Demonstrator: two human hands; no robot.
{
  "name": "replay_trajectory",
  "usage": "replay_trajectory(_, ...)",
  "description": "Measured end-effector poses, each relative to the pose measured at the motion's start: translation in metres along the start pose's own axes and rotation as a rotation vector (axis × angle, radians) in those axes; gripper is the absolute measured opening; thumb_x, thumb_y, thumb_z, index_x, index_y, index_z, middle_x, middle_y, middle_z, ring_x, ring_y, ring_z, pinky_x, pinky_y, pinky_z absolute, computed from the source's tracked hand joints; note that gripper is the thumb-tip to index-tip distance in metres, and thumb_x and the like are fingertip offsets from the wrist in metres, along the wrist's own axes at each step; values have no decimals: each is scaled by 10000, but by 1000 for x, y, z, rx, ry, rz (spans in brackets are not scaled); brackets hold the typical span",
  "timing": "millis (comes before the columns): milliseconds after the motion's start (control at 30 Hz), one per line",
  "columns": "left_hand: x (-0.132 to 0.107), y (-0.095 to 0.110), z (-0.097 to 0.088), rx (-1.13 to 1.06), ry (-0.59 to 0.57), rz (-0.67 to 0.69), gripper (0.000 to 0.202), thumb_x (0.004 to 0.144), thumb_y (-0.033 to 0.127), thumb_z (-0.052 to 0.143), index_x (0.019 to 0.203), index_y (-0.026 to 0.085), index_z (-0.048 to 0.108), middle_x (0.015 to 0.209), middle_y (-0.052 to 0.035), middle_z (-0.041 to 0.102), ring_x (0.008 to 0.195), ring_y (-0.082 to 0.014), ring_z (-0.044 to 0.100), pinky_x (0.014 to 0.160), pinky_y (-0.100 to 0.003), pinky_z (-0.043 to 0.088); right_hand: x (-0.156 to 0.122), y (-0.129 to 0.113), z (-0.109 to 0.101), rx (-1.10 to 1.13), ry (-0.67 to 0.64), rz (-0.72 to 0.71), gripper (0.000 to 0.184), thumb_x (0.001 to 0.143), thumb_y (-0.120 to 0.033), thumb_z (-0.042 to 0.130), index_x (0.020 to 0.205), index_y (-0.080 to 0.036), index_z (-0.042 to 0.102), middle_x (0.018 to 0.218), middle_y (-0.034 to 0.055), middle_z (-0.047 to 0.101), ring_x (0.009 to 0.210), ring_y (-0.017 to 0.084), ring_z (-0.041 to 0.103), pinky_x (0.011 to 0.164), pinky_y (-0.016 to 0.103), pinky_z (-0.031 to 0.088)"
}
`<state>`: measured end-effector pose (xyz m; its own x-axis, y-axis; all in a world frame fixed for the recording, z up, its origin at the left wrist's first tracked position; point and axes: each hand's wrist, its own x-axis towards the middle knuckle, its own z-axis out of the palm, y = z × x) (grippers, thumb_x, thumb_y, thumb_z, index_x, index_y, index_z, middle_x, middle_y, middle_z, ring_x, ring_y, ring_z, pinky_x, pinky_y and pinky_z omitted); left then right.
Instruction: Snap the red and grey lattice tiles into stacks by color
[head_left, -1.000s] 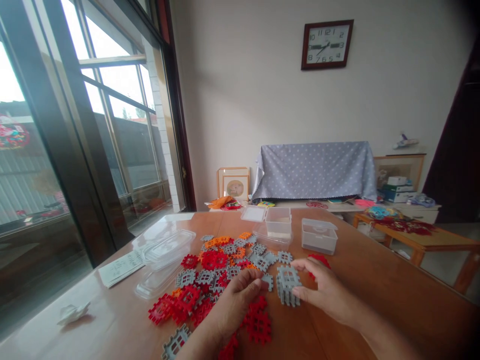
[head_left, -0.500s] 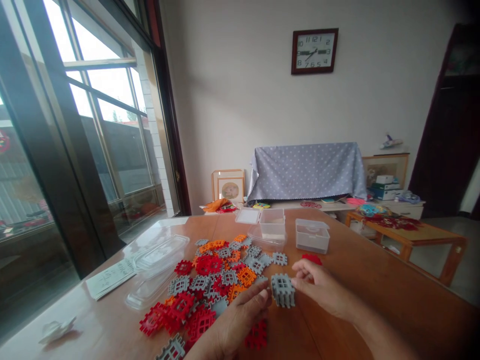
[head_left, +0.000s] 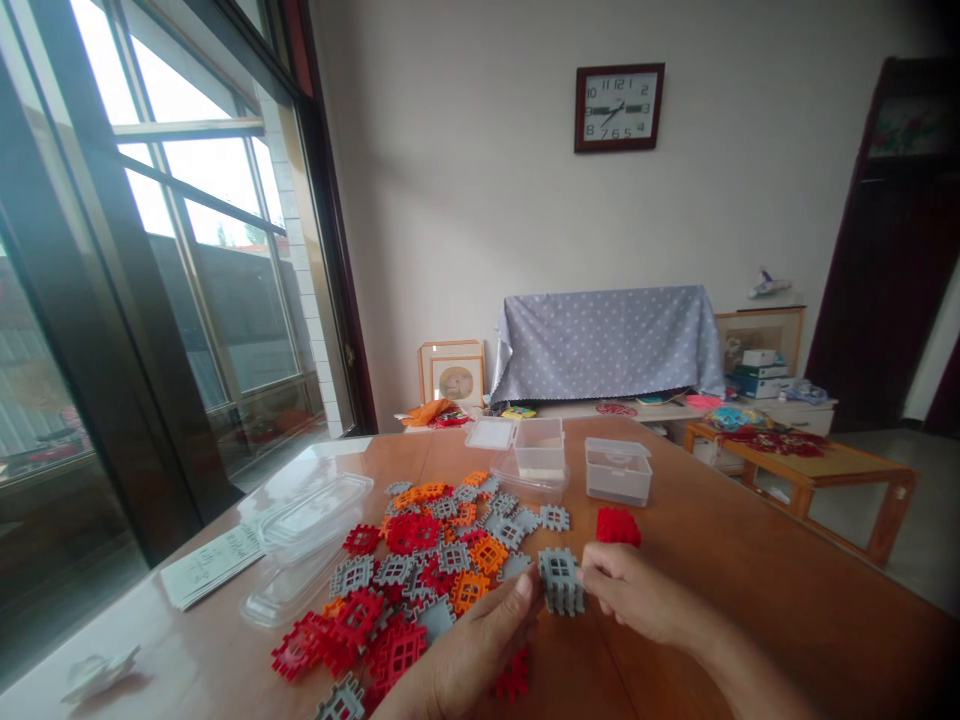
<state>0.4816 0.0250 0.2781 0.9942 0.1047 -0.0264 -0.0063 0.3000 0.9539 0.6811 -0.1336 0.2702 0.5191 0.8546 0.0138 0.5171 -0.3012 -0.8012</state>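
Right hand [head_left: 637, 595] curls its fingers against the right side of a stack of grey plastic lattice tiles [head_left: 561, 582], which stands on edge on the wooden table [head_left: 750, 610], apparently gripping it. Left hand [head_left: 480, 650] comes in from the other side, its fingertips at the stack's left face, though whether it presses or merely touches is hard to tell. Just beyond the right hand sits a small stack of red lattice tiles [head_left: 618, 527]. To the left spreads a loose pile of red, orange and grey tiles [head_left: 427, 560]; a clear plastic box [head_left: 618, 472] stands farther off. The step in hand looks like stacking tiles by colour, and the stack's loose edges seem to call for an even, two-sided hold.
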Motion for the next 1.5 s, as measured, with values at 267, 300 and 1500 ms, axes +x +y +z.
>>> replay_trajectory(267, 6, -9, -6, -72, 18, -26, 640, 1002, 587, 500, 1525, 217, 478, 1652, -109, 352, 1533, -263, 327, 1283, -463, 221, 2, 3, -9, 38, 6, 118, 272, 983, -310, 387, 774, -214, 531, 558, -40, 536, 475, 121, 472, 509, 228, 334)
replay_trajectory(300, 6, -9, -9, -78, 34, -34, 667, 992, 601, 510, 1527, 204, 476, 1648, -128, 356, 1525, -269, 344, 1280, -459, 234, 3, 4, -9, 35, 11, 117, 276, 981, -304, 377, 767, -215, 527, 546, -41, 523, 473, 123, 463, 507, 232, 326)
replay_trajectory(1500, 11, 35, -69, 1444, 669, -57, 388, 744, 85, 574, 1074, 234, 714, 1129, -107, 748, 1122, -318, 638, 956, -409, 458, 18, 9, 10, -37, 517, -137, 532, 1008, -660, 341, 736, -248, 538, 667, 5, 629, 684, 220, 601, 666, 297, 391)
